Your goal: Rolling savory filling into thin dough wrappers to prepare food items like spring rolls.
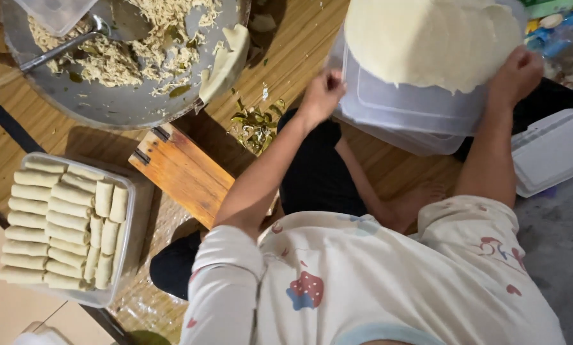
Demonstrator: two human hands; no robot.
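**Both hands on the wrapper stack**

Your right hand (516, 73) pinches the edge of the top thin wrapper (427, 38), stacked on the clear plastic container (414, 105). Your left hand (321, 96) sits curled, fingertips closed at the container's near corner.

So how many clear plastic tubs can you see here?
3. One tub of rolls sits lower left, a big one lies under the round wrappers at top right, and a small one rests in the pan. Others may be hidden.
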